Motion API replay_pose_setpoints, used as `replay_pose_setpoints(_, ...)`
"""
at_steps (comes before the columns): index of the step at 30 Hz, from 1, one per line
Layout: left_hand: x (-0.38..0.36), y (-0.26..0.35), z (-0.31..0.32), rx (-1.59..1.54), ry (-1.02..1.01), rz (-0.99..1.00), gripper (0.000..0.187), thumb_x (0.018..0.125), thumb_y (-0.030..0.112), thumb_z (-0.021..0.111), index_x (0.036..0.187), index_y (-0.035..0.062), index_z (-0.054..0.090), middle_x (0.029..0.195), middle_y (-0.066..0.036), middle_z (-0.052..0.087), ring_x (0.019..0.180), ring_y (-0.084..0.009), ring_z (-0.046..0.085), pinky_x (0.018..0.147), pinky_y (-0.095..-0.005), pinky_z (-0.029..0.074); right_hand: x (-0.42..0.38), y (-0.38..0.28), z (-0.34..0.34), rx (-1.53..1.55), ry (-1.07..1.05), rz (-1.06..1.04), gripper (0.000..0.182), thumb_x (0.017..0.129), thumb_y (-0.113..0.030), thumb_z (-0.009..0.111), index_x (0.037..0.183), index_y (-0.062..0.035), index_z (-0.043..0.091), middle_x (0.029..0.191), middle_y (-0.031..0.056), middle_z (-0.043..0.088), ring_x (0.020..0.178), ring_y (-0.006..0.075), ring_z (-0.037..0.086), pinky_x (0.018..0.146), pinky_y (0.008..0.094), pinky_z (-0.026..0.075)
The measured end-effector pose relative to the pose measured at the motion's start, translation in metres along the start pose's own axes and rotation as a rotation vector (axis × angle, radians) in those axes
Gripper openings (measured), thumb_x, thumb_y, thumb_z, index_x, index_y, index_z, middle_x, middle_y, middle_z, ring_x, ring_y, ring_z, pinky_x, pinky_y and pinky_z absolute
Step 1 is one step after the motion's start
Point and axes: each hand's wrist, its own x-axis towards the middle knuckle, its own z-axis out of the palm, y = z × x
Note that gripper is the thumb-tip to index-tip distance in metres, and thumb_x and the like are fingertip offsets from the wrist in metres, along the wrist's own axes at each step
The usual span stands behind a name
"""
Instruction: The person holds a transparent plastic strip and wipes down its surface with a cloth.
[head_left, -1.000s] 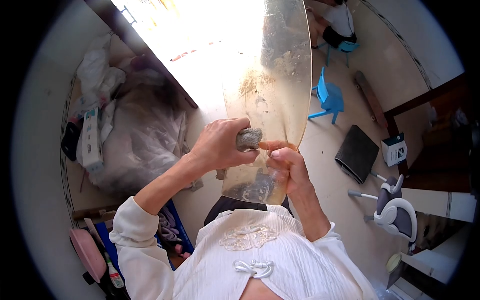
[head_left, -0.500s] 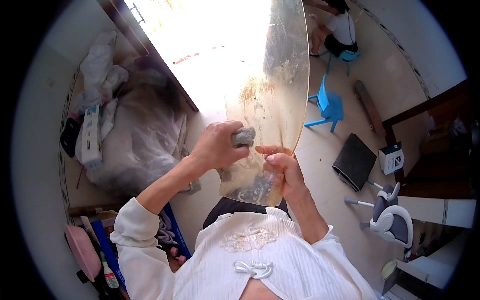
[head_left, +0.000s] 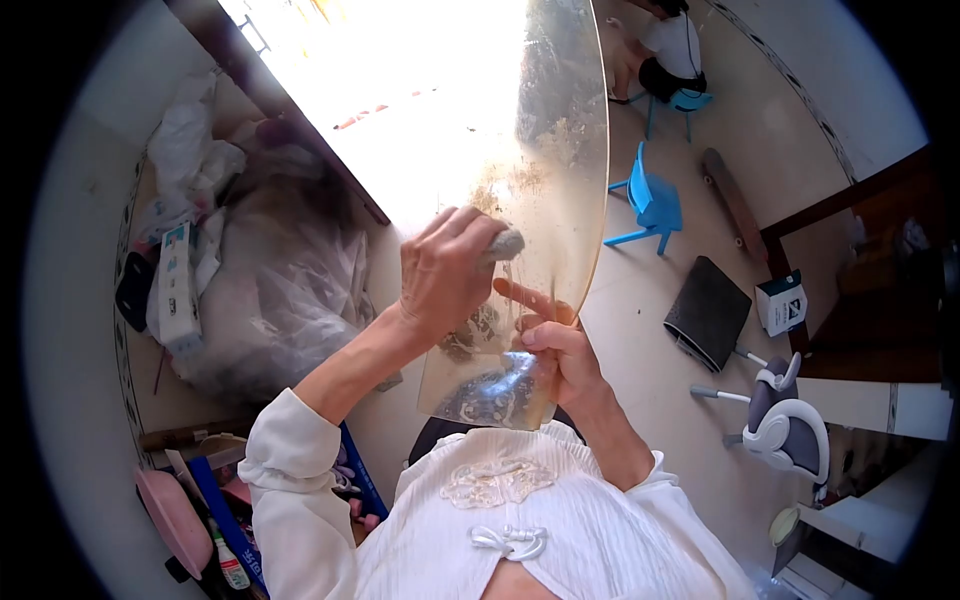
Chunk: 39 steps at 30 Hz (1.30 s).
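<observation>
Against pale floor (head_left: 625,375), just ahead of white shirt (head_left: 620,530): stained clear sheet (head_left: 560,200), long axis running away from the wearer toward the glare at top of view. Over its face, grey wad (head_left: 508,243) gripped in curled left hand (head_left: 440,260), farther up that axis; contact not certain. Nearer the shirt, right hand (head_left: 568,350) clamped on right edge, thumb in front, fingers showing through from behind.

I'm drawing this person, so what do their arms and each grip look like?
The left sleeve and right sleeve are white and loose, ending partway up the forearms. Past them, the left grip and right grip are bare: no gloves, watch or bracelet show.
</observation>
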Motion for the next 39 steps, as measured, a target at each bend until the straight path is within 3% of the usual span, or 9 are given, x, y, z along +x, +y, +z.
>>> replay_pose_setpoints(3, -0.019, 0.019, -0.004, -0.118, -0.153, 0.052, 0.014, 0.07, 0.002, 0.067, 0.081, 0.0077, 0.062, 0.073, -0.001, 0.061, 0.066, -0.0142, 0.06, 0.049, -0.0292, 0.049, 0.002, 0.003, -0.005, -0.033, 0.094, -0.048, 0.061, 0.07, 0.004, 0.05, 0.131, 0.0029, 0.049, 0.063, -0.0046, 0.046, 0.048, 0.003, 0.04, 0.044, 0.0174, 0.034)
replay_pose_setpoints(10, 0.0, 0.002, 0.011, -0.062, -0.043, -0.122, 0.015, 0.069, 0.0, 0.066, 0.08, 0.008, 0.062, 0.072, -0.001, 0.059, 0.065, -0.016, 0.06, 0.049, -0.0305, 0.047, -0.005, 0.006, -0.005, 0.035, 0.116, -0.054, 0.068, 0.069, 0.006, 0.049, 0.136, -0.0009, 0.045, 0.063, -0.0031, 0.045, 0.049, 0.003, 0.037, 0.045, 0.0165, 0.033)
replay_pose_setpoints(12, -0.018, 0.017, 0.012, -0.159, -0.158, -0.077, 0.018, 0.066, -0.002, 0.066, 0.081, 0.0077, 0.062, 0.074, -0.003, 0.059, 0.068, -0.0188, 0.061, 0.052, -0.0321, 0.049, -0.003, 0.001, -0.012, 0.012, 0.115, -0.094, 0.068, 0.069, 0.006, 0.049, 0.137, -0.0008, 0.045, 0.061, -0.0035, 0.042, 0.048, 0.0032, 0.036, 0.045, 0.0165, 0.033)
replay_pose_setpoints(14, -0.022, 0.026, 0.003, -0.227, -0.205, -0.05, 0.021, 0.064, -0.002, 0.066, 0.082, 0.0073, 0.061, 0.075, -0.003, 0.06, 0.07, -0.0202, 0.062, 0.057, -0.0329, 0.05, -0.006, -0.002, -0.023, -0.059, 0.04, -0.078, 0.074, 0.067, 0.003, 0.049, 0.14, 0.0013, 0.036, 0.067, 0.0021, 0.05, 0.057, 0.0099, 0.049, 0.054, 0.0197, 0.042)
replay_pose_setpoints(16, -0.02, 0.022, -0.001, -0.292, -0.232, -0.089, 0.022, 0.062, -0.001, 0.068, 0.082, 0.0075, 0.061, 0.075, -0.005, 0.06, 0.07, -0.022, 0.062, 0.059, -0.0324, 0.05, -0.008, -0.001, -0.016, -0.034, 0.086, -0.076, 0.075, 0.067, 0.003, 0.05, 0.141, 0.0017, 0.035, 0.059, -0.0025, 0.039, 0.05, 0.0073, 0.04, 0.048, 0.0187, 0.038)
replay_pose_setpoints(21, 0.007, -0.01, 0.008, -0.236, -0.174, -0.423, 0.009, 0.077, 0.009, 0.065, 0.083, 0.0043, 0.062, 0.076, -0.01, 0.064, 0.067, -0.0291, 0.063, 0.061, -0.038, 0.049, -0.012, -0.014, -0.013, -0.074, 0.052, -0.045, 0.07, 0.067, 0.003, 0.05, 0.137, 0.0038, 0.042, 0.054, -0.0053, 0.035, 0.043, 0.0038, 0.03, 0.038, 0.0185, 0.026)
replay_pose_setpoints(27, 0.038, -0.005, -0.013, -0.311, -0.539, -0.569, 0.029, 0.073, 0.026, 0.073, 0.086, 0.0019, 0.063, 0.078, -0.014, 0.067, 0.07, -0.0327, 0.065, 0.067, -0.0401, 0.049, -0.014, -0.017, -0.007, -0.03, 0.02, -0.063, 0.075, 0.068, 0.003, 0.05, 0.141, 0.0019, 0.035, 0.054, -0.006, 0.032, 0.043, 0.0034, 0.03, 0.037, 0.0185, 0.025)
replay_pose_setpoints(29, 0.042, -0.009, -0.011, -0.272, -0.624, -0.42, 0.039, 0.069, 0.031, 0.077, 0.087, -0.0001, 0.063, 0.076, -0.016, 0.066, 0.071, -0.0329, 0.065, 0.07, -0.0403, 0.049, -0.013, -0.015, -0.012, -0.019, 0.034, -0.049, 0.076, 0.068, 0.003, 0.052, 0.142, 0.0027, 0.033, 0.053, -0.0057, 0.03, 0.043, 0.0042, 0.029, 0.037, 0.019, 0.025)
replay_pose_setpoints(39, 0.077, -0.022, 0.001, -0.323, -1.027, -0.409, 0.034, 0.065, 0.023, 0.074, 0.085, -0.003, 0.064, 0.074, -0.017, 0.066, 0.07, -0.0272, 0.064, 0.067, -0.0366, 0.05, -0.021, -0.012, -0.019, 0.006, -0.01, -0.037, 0.072, 0.069, 0.004, 0.052, 0.14, 0.0034, 0.037, 0.055, -0.0052, 0.03, 0.045, 0.0047, 0.03, 0.04, 0.0199, 0.029)
